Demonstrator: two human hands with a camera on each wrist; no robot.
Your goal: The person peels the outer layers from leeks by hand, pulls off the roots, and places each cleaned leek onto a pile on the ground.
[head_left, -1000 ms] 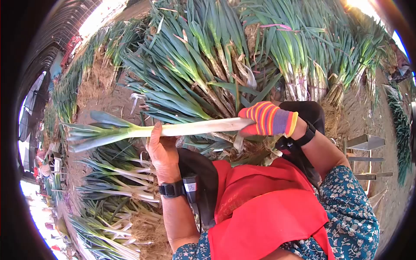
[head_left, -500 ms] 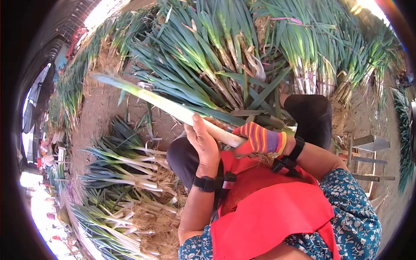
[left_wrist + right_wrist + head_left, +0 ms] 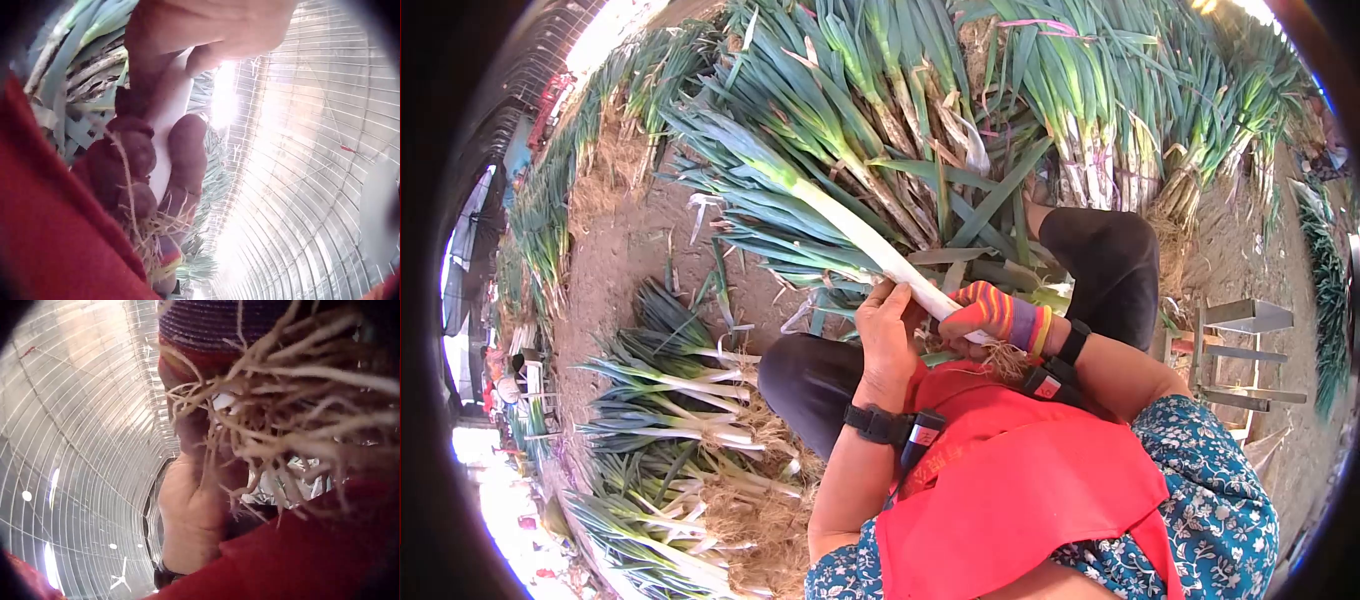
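Left hand (image 3: pixel 887 338), right hand (image 3: pixel 1000 318) gripped leek (image 3: pixel 785 172) at apron (image 3: pixel 1040 465): shaft (image 3: pixel 845 222) apparently peeled, roots (image 3: pixel 1006 359) uncut; unpeeled pile (image 3: pixel 896 188) lay beyond.

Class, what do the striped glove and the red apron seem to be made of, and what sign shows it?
The striped glove looks like matte knitted yarn: its ribbed rows show up close. The red apron seems a smooth cloth, perhaps synthetic: it drapes in soft folds.
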